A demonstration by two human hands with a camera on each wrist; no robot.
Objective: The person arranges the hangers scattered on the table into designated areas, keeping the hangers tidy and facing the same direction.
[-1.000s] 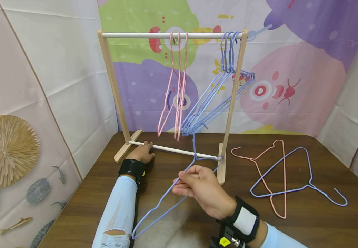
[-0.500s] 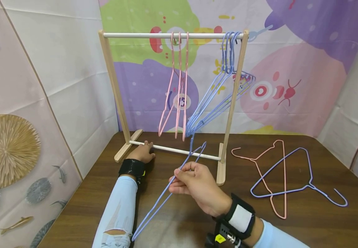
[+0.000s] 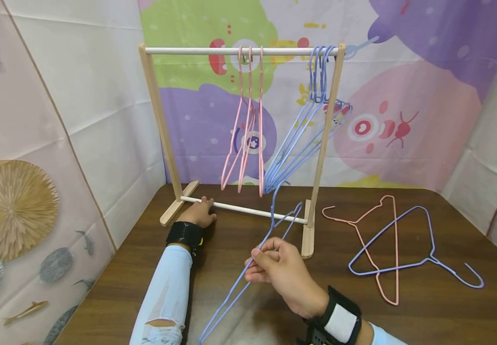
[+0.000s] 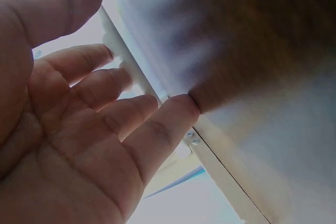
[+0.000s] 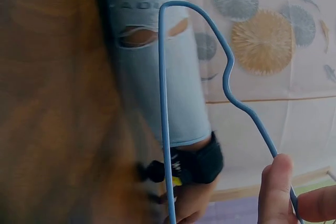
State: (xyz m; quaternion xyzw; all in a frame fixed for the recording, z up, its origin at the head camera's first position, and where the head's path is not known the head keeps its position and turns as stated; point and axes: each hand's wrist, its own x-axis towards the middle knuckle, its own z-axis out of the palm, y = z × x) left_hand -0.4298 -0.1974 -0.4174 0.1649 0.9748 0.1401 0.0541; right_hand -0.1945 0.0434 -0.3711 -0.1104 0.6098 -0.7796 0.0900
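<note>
My right hand point(image 3: 287, 275) pinches the shoulder of a blue wire hanger point(image 5: 164, 103) between thumb and fingers. The hanger is tilted over the table, its hook pointing up toward the rack and one corner down toward me. My left hand point(image 3: 197, 214) rests at the lower white bar point(image 3: 253, 211) of a small wooden rack, near its left foot. In the left wrist view its fingers point(image 4: 163, 129) are loosely extended against the bar. On the upper bar point(image 3: 188, 51) hang several pink hangers point(image 3: 261, 124) mid-bar and several blue hangers point(image 3: 324, 79) at the right end.
A pink hanger point(image 3: 397, 249) and a blue hanger point(image 3: 432, 239) lie overlapping on the brown table point(image 3: 459, 316), right of the rack. The rack's right post point(image 3: 328, 124) stands between them and the hung hangers. A patterned cloth point(image 3: 403, 81) covers the back.
The held blue hanger has turned to a narrower, more edge-on view. My right hand dipped left, then moved back right and lower. The hung blue hangers shifted slightly; my left hand stayed put.
</note>
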